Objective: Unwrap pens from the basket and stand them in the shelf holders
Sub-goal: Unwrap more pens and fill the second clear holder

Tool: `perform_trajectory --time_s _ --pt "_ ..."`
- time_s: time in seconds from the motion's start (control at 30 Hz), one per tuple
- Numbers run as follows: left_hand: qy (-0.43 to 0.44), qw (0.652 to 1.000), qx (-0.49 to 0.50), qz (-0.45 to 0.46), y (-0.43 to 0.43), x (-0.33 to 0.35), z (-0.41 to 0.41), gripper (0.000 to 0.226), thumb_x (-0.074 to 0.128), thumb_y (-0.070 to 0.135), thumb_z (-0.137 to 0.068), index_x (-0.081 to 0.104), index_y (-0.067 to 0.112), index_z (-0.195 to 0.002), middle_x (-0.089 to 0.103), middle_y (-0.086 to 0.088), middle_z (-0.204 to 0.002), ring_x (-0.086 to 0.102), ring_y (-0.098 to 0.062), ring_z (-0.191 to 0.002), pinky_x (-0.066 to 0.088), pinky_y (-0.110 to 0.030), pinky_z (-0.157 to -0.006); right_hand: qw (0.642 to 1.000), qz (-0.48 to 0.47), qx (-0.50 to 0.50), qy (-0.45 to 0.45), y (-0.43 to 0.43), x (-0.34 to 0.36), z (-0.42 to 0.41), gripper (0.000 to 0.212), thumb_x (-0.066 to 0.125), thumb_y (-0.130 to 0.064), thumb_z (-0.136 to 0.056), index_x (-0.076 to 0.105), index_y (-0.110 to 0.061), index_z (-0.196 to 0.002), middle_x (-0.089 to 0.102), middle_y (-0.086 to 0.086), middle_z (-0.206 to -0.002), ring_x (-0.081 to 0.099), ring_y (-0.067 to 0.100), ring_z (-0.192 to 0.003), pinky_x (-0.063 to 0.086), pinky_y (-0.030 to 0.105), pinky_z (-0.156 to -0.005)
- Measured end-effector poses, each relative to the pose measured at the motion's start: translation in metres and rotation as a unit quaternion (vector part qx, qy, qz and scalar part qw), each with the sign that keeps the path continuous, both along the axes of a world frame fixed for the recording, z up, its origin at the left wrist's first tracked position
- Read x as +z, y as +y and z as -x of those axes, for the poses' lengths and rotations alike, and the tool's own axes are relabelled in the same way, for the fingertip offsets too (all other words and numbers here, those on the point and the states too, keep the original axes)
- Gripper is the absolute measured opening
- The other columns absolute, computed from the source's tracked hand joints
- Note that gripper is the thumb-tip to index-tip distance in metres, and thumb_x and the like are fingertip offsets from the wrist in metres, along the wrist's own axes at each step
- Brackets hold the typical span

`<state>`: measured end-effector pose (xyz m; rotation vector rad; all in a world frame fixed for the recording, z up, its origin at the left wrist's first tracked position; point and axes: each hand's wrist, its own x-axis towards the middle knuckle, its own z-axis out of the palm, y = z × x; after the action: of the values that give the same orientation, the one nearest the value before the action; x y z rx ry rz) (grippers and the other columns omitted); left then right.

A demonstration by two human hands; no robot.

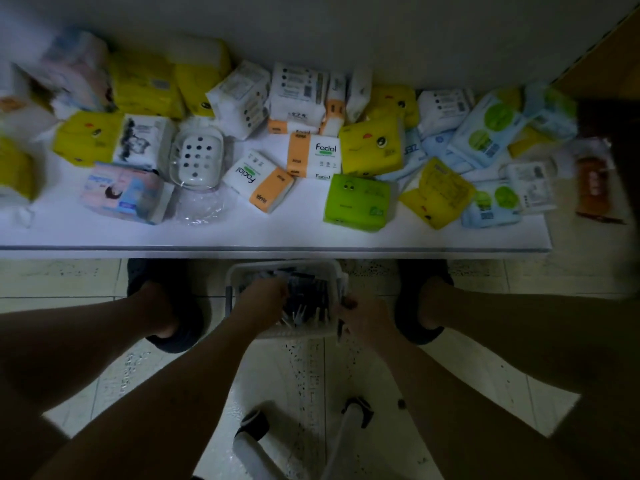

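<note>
A white plastic basket sits on the floor between my feet, below the shelf edge. Dark wrapped pens fill it, some with pale tips showing. My left hand reaches into the basket's left side, fingers curled down among the pens. At the basket's right rim, my right hand grips a dark pen pack. The dim light hides the fingertips. No pen holders are in view.
A white shelf above the basket carries many tissue packs, yellow, green, orange and blue, plus a white soap dish in clear wrap. The legs and castors of a stool stand on the tiled floor near me.
</note>
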<state>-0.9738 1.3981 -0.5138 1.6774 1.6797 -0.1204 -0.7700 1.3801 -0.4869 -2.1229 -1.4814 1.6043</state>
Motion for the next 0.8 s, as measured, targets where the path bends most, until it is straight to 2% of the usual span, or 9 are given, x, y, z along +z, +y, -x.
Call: perform_trajectory --time_s 0.07,0.17,0.23,0.33,0.43,0.5,0.6,0.67,0.8 --pt "-0.015 1.000 -0.004 -0.006 0.004 0.023 -0.002 0.016 0.048 0.020 -0.097 0.058 0.016 -0.110 0.059 -0.001 -0.089 0.057 -0.011 -0.075 0.046 -0.020 -0.064 0.999 -0.031 0.004 0.007 0.004 0.004 -0.001 0.022 0.064 -0.014 -0.086 0.055 -0.029 -0.074 0.056 -0.008 -0.066 0.054 0.010 -0.060 0.055 0.036 -0.068" --pt "-0.037 0.999 -0.008 -0.026 0.012 0.064 -0.004 0.013 0.052 0.025 -0.095 0.052 0.021 -0.107 0.056 0.003 -0.087 0.056 -0.013 -0.075 0.045 -0.023 -0.061 0.995 -0.101 0.012 0.012 0.011 0.020 0.003 0.018 0.064 -0.016 -0.074 0.056 -0.027 -0.086 0.061 -0.007 -0.069 0.060 0.015 -0.064 0.052 0.036 -0.060" --pt "-0.063 0.997 0.001 -0.045 0.020 0.092 -0.002 0.014 0.061 0.026 -0.089 0.050 0.021 -0.097 0.060 0.001 -0.085 0.060 -0.017 -0.074 0.051 -0.030 -0.062 0.990 -0.143 0.009 0.016 0.016 0.048 0.010 0.032 0.066 -0.015 -0.076 0.053 -0.024 -0.103 0.062 -0.007 -0.073 0.060 0.017 -0.066 0.047 0.031 -0.059" --pt "-0.109 0.987 -0.001 -0.114 0.031 0.139 0.000 0.015 0.070 0.022 -0.081 0.055 0.025 -0.082 0.065 0.003 -0.079 0.063 -0.013 -0.072 0.049 -0.026 -0.063 0.973 -0.228 0.024 -0.002 0.024 0.097 0.015 0.061 0.070 -0.012 -0.082 0.042 -0.023 -0.135 0.065 0.002 -0.089 0.063 0.020 -0.081 0.046 0.029 -0.065" --pt "-0.197 0.963 0.009 -0.185 0.039 0.193 0.002 0.016 0.077 0.008 -0.077 0.063 0.016 -0.076 0.061 0.008 -0.075 0.059 0.003 -0.067 0.044 -0.011 -0.063 0.958 -0.287 0.020 0.018 0.030 0.147 0.016 0.035 0.066 -0.012 -0.088 0.054 -0.010 -0.121 0.065 0.000 -0.091 0.063 0.019 -0.084 0.049 0.030 -0.071" --pt "-0.211 0.952 0.015 -0.221 0.043 0.227 0.004 0.016 0.079 0.006 -0.075 0.066 0.015 -0.079 0.058 0.011 -0.074 0.057 0.004 -0.066 0.045 -0.012 -0.066 0.950 -0.309 0.004 0.040 0.031 0.178 0.016 0.018 0.063 -0.014 -0.091 0.059 -0.009 -0.108 0.058 -0.010 -0.078 0.057 0.013 -0.075 0.043 0.027 -0.067" --pt "-0.236 0.936 0.028 -0.259 0.042 0.276 0.006 0.012 0.073 0.002 -0.079 0.066 0.011 -0.076 0.061 0.013 -0.078 0.058 0.006 -0.070 0.044 -0.009 -0.067 0.927 -0.368 0.007 0.067 0.032 0.226 0.018 0.012 0.061 -0.024 -0.093 0.062 -0.012 -0.097 0.057 -0.009 -0.072 0.055 0.012 -0.071 0.040 0.026 -0.063" --pt "-0.262 0.919 0.029 -0.292 0.038 0.311 0.003 0.024 0.072 0.003 -0.080 0.063 0.024 -0.070 0.067 0.007 -0.086 0.062 0.004 -0.075 0.047 -0.011 -0.069 0.904 -0.419 0.017 0.082 0.032 0.259 0.020 0.014 0.062 -0.025 -0.093 0.062 -0.013 -0.087 0.061 -0.006 -0.074 0.057 0.008 -0.071 0.042 0.021 -0.062" --pt "-0.311 0.890 0.006 -0.333 0.026 0.377 -0.002 0.028 0.070 0.009 -0.084 0.071 0.025 -0.107 0.065 -0.001 -0.084 0.065 -0.008 -0.078 0.051 -0.024 -0.080 0.859 -0.497 0.026 0.116 0.028 0.322 0.024 0.012 0.069 -0.019 -0.087 0.060 -0.027 -0.087 0.061 -0.012 -0.076 0.058 -0.004 -0.070 0.043 0.013 -0.059"
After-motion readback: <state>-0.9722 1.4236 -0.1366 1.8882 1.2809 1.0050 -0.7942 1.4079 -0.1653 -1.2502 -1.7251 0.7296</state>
